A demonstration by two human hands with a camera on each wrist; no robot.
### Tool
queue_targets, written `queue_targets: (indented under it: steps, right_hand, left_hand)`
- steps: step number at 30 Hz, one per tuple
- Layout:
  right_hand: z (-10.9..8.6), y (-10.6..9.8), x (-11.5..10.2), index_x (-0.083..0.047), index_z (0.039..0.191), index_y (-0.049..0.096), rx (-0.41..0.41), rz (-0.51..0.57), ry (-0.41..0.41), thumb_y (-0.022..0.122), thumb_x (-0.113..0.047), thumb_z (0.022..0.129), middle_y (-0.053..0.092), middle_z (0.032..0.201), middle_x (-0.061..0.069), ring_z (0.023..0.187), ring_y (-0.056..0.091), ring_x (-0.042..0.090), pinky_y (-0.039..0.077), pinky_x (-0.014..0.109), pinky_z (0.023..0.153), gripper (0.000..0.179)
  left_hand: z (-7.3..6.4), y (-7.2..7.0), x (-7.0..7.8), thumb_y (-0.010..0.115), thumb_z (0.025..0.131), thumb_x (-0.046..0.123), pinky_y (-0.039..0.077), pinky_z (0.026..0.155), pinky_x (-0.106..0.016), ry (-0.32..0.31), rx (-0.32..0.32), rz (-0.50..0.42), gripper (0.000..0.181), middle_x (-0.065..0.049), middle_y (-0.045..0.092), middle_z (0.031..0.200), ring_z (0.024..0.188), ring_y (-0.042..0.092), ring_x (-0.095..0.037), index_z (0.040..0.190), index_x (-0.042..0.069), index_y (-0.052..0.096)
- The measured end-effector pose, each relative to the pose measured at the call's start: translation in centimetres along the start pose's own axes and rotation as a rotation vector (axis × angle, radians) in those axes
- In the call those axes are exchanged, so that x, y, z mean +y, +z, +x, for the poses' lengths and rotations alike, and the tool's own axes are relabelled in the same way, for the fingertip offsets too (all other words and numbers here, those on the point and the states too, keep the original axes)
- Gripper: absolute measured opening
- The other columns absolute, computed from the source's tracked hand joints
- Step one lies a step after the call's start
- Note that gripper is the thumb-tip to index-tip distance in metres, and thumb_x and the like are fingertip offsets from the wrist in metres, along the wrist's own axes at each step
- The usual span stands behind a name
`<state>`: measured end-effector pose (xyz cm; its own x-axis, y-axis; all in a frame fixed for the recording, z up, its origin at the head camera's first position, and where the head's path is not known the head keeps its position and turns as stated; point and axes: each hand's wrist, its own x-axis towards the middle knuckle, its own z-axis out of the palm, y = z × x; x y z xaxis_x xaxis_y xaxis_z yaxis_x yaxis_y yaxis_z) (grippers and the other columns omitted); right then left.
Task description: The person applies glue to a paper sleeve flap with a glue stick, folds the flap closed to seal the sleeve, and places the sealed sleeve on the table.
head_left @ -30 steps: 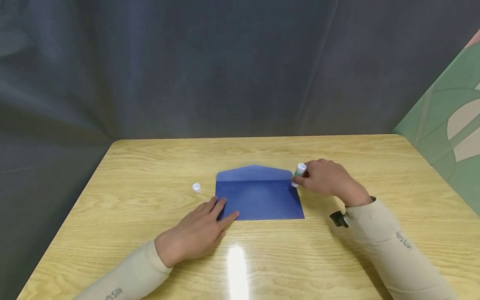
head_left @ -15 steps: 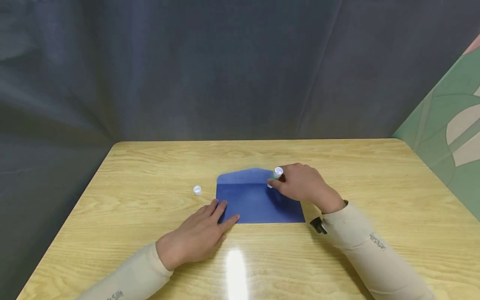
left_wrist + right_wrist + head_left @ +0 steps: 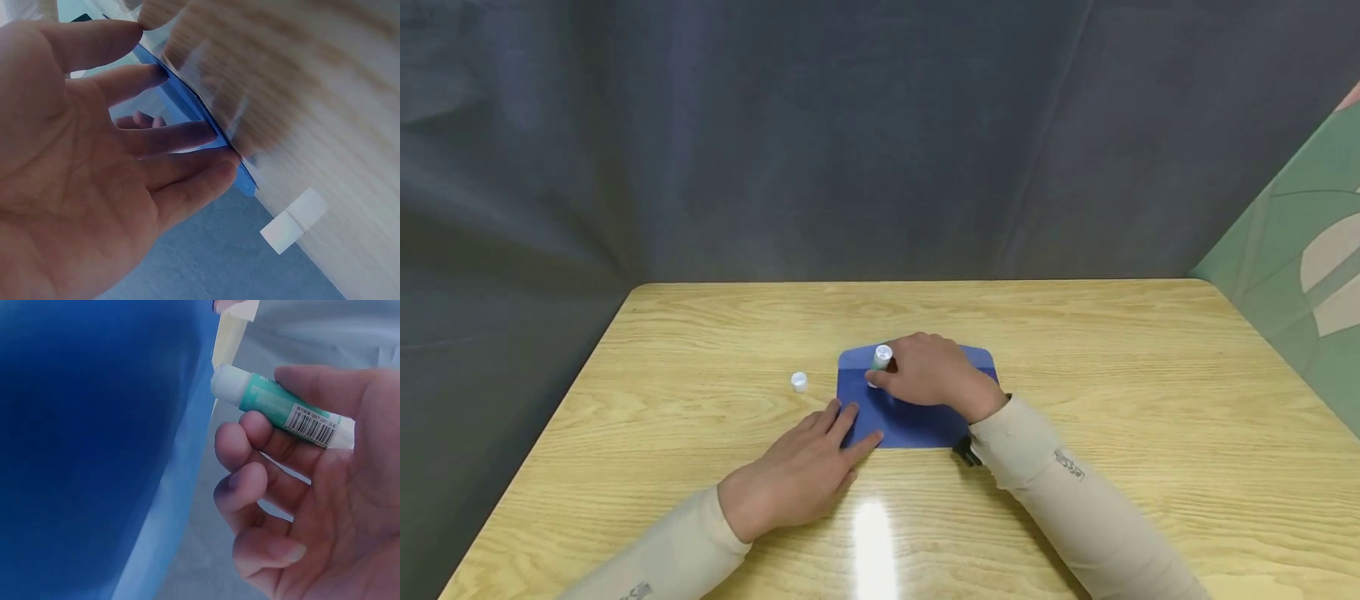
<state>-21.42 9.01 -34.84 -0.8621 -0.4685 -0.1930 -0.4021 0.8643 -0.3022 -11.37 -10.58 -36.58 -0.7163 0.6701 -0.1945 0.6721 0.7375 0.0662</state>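
A blue envelope (image 3: 917,429) lies on the table, its flap (image 3: 977,357) unfolded away from the person. The right hand (image 3: 936,371) grips a glue stick (image 3: 882,358) between thumb and fingers, over the left part of the envelope near the fold. In the right wrist view the glue stick (image 3: 275,403) shows a green label with a barcode, its white end at the envelope. With fingers spread, the left hand (image 3: 801,467) rests on the envelope's near left corner. In the left wrist view its fingertips (image 3: 206,134) press along the envelope's edge.
A small white cap (image 3: 799,382) sits on the wooden table (image 3: 700,375), left of the envelope. Behind the table hangs a dark cloth (image 3: 850,150), and a green patterned panel (image 3: 1300,250) is at the right.
The right hand has slid leftward with the glue stick, from the envelope's right end along the fold to its left part. The left hand and the cap have stayed in place.
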Motion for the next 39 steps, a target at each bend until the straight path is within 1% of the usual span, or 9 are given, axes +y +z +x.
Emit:
queue_targets:
  steps: [4,8,15,18,22,25,31,37,39]
  right_hand:
    - [0.6,0.3,-1.0,-0.022,0.080,0.064,-0.018,-0.001,0.001,0.057,-0.051,0.097,0.064,0.075,-0.005,0.067,0.058,0.013,0.046,0.033,0.064,0.034]
    - [1.0,0.6,-1.6,-0.023,0.086,0.067,-0.016,0.010,-0.015,0.057,-0.051,0.097,0.068,0.080,-0.006,0.069,0.060,0.012,0.048,0.034,0.065,0.032]
    - [1.2,1.0,-2.0,-0.025,0.084,0.065,-0.007,-0.006,-0.031,0.057,-0.050,0.097,0.064,0.075,-0.006,0.070,0.060,0.012,0.046,0.033,0.063,0.030]
    - [1.2,1.2,-2.0,-0.023,0.091,0.067,0.008,-0.006,-0.034,0.057,-0.050,0.097,0.063,0.074,-0.005,0.071,0.060,0.012,0.046,0.033,0.063,0.029]
    - [1.4,1.4,-1.8,-0.022,0.105,0.070,0.015,-0.008,-0.039,0.057,-0.050,0.098,0.063,0.075,-0.006,0.072,0.061,0.012,0.047,0.033,0.064,0.032]
    - [1.4,1.4,-1.7,-0.021,0.110,0.069,0.009,-0.001,-0.049,0.056,-0.050,0.098,0.062,0.072,-0.004,0.070,0.060,0.012,0.047,0.033,0.064,0.035]
    - [1.4,1.2,-1.4,-0.020,0.106,0.069,-0.009,0.006,-0.082,0.057,-0.048,0.098,0.063,0.075,-0.004,0.072,0.061,0.014,0.049,0.036,0.068,0.031]
    - [1.4,0.9,-1.1,-0.023,0.084,0.064,-0.046,-0.005,-0.110,0.057,-0.047,0.098,0.061,0.075,-0.003,0.071,0.059,0.015,0.049,0.036,0.070,0.028]
    - [1.4,0.7,-1.0,-0.024,0.081,0.063,-0.064,-0.009,-0.109,0.057,-0.047,0.098,0.061,0.075,-0.004,0.071,0.059,0.014,0.049,0.036,0.072,0.029]
  left_hand:
    - [0.1,0.1,0.1,0.050,0.104,0.028,0.038,0.115,-0.049,0.004,-0.004,0.010,0.048,-0.025,0.036,0.156,0.144,0.035,-0.046,0.152,0.020,0.044]
    - [0.3,0.1,0.1,0.049,0.105,0.029,0.038,0.115,-0.048,0.006,-0.012,0.025,0.048,-0.025,0.035,0.157,0.145,0.034,-0.045,0.152,0.020,0.043]
    - [0.3,0.1,0.3,0.048,0.105,0.030,0.038,0.116,-0.048,0.012,-0.005,0.052,0.048,-0.025,0.036,0.156,0.144,0.036,-0.044,0.152,0.020,0.043]
    - [0.3,0.0,0.3,0.049,0.105,0.030,0.038,0.116,-0.048,0.009,-0.002,0.053,0.048,-0.025,0.037,0.156,0.144,0.036,-0.044,0.152,0.020,0.043]
    - [0.3,0.0,0.3,0.049,0.104,0.029,0.038,0.115,-0.048,0.013,0.010,0.061,0.048,-0.025,0.039,0.155,0.143,0.037,-0.044,0.151,0.019,0.044]
    - [0.3,0.0,0.3,0.049,0.104,0.029,0.039,0.115,-0.047,0.016,0.016,0.068,0.047,-0.026,0.039,0.154,0.142,0.038,-0.044,0.151,0.019,0.045]
    - [0.3,0.0,0.2,0.049,0.105,0.029,0.039,0.115,-0.047,0.018,0.012,0.061,0.048,-0.025,0.038,0.155,0.143,0.038,-0.044,0.151,0.019,0.045]
    - [0.1,-0.1,0.0,0.050,0.104,0.029,0.040,0.114,-0.047,0.014,0.007,0.064,0.048,-0.024,0.039,0.155,0.142,0.038,-0.044,0.151,0.020,0.045]
    - [0.1,-0.1,0.0,0.050,0.104,0.029,0.040,0.114,-0.048,0.010,0.007,0.061,0.048,-0.024,0.039,0.155,0.143,0.038,-0.045,0.151,0.019,0.045]
